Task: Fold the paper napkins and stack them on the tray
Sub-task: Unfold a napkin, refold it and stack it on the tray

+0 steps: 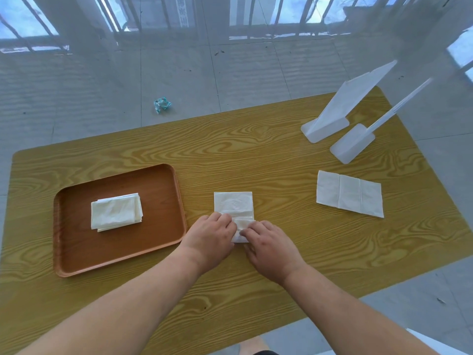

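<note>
A white paper napkin (233, 204) lies on the wooden table in front of me, partly folded, its near end bunched under my fingers. My left hand (210, 235) pinches its near left edge. My right hand (270, 245) pinches its near right corner. To the left sits a brown tray (76, 252) holding a stack of folded napkins (116, 211). One unfolded napkin (349, 193) lies flat at the right of the table.
Two white plastic stands (340, 116) rest at the table's far right corner. A crumpled blue-and-white wrapper (161, 105) lies on the tiled floor beyond the table. The table's near edge runs under my forearms.
</note>
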The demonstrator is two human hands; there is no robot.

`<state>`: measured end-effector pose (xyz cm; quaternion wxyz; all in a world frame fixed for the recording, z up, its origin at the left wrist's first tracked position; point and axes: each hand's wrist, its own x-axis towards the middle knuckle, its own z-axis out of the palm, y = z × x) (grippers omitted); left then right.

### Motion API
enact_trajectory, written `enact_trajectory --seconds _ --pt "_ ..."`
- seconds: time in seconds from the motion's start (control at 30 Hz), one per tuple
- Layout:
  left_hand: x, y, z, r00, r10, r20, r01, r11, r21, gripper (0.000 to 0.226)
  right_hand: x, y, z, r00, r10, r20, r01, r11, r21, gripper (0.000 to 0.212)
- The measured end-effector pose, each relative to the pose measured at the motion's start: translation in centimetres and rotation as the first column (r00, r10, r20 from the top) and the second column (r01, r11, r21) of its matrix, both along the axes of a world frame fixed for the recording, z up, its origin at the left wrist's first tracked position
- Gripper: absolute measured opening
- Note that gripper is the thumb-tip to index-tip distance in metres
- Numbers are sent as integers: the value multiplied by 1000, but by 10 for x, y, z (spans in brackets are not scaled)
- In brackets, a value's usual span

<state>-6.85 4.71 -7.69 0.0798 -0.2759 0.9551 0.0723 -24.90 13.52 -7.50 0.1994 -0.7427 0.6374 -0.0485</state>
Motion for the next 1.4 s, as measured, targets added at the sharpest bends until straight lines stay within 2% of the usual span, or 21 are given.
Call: enact_trajectory --seconds 0.13,0.2,0.27,0.37,0.5,0.57,0.63,0.67,0.73,0.87,0.97,1.07,1.13,1.17,1.2,1.23,1.27,1.3,1.33,1.37,1.4 --pt "-3 -5 1 999 -34 -10 33 998 -48 8 -1 -2 3 999 4 -53 -3 1000 23 42" --pt "-3 -7 3 996 45 -80 -43 999 22 15 -2 -5 5 995 -59 -85 62 997 39 44" --pt "-1 -10 7 981 142 -134 -122 982 144 21 -4 -10 5 991 -108 -76 112 993 43 27" --pt "6 -16 13 967 220 -129 -177 943 284 34 -7 -19 8 981 -182 59 176 980 95 15" --pt "6 -31 21 939 317 -133 -269 918 290 21 -11 -35 14 926 -327 186 310 944 116 12" --pt "4 -36 22 874 438 -208 -377 884 275 28 -12 -42 14 889 -416 192 411 909 66 16" --pt "3 -39 21 819 504 -275 -462 863 206 40 -12 -44 13 857 -480 188 487 874 10 33" --pt "3 -39 21 817 496 -293 -467 868 168 42 -11 -44 13 859 -478 184 490 871 -21 38" --pt "6 -36 18 873 396 -285 -386 918 93 38 -8 -41 12 902 -404 154 416 908 -57 39" --pt "10 -25 7 982 135 -134 -133 991 24 43 -4 -36 6 979 -185 89 186 983 2 42" --pt "5 -27 3 993 110 -37 -111 994 -20 46 1 -33 0 995 -74 66 71 996 49 45" --pt "-2 -32 5 998 61 -32 -64 991 -115 14 2 -30 0 989 -86 117 84 996 22 41" --pt "-4 -36 10 998 58 -26 -61 988 -138 8 3 -27 0 959 -222 173 225 974 7 21" --pt "-4 -39 12 995 78 -63 -86 986 -143 10 3 -27 1 919 -337 203 335 941 45 15" --pt "-4 -41 15 987 106 -123 -123 982 -142 12 2 -31 4 844 -480 238 460 877 137 25" --pt "-3 -42 18 974 130 -184 -157 978 -140 14 2 -36 8 719 -635 285 559 771 306 38" --pt "-2 -42 22 964 135 -230 -170 975 -143 15 2 -42 13 525 -783 334 582 616 531 50" --pt "1 -40 25 956 112 -271 -158 975 -156 15 3 -49 16 278 -895 350 488 445 751 60" --pt "4 -38 29 949 69 -307 -127 976 -176 15 3 -55 20 64 -942 330 336 332 881 67" --pt "8 -36 31 942 22 -334 -91 977 -193 15 3 -60 23 -73 -945 318 212 297 931 68" --pt "13 -34 33 933 -10 -360 -66 978 -198 15 4 -66 26 -136 -935 327 155 306 939 62"
